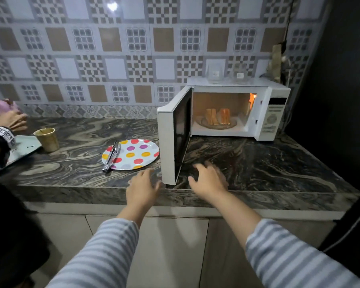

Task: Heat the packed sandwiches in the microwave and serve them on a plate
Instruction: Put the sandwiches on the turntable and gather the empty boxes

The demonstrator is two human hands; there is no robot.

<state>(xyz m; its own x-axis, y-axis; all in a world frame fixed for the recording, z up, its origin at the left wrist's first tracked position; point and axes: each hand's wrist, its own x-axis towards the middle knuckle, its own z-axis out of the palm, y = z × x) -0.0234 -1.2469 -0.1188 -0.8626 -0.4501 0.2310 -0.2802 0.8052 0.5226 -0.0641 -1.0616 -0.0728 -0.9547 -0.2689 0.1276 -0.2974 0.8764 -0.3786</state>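
A white microwave (272,113) stands at the right of the marble counter, lit inside, with its door (175,138) swung wide open to the left. Two sandwich halves (217,117) stand on the glass turntable inside. A polka-dot plate (137,154) lies left of the door, with metal tongs (111,156) resting across its left rim. My left hand (142,189) hovers empty over the counter's front edge, just left of the door. My right hand (208,178) is spread above the counter in front of the microwave, holding nothing.
Another person's hands (7,119) hold something pink at the far left, above a pale tray (24,148). A paper cup (47,139) stands beside the tray. Two clear glass containers (215,73) sit on top of the microwave. A dark wall bounds the right side.
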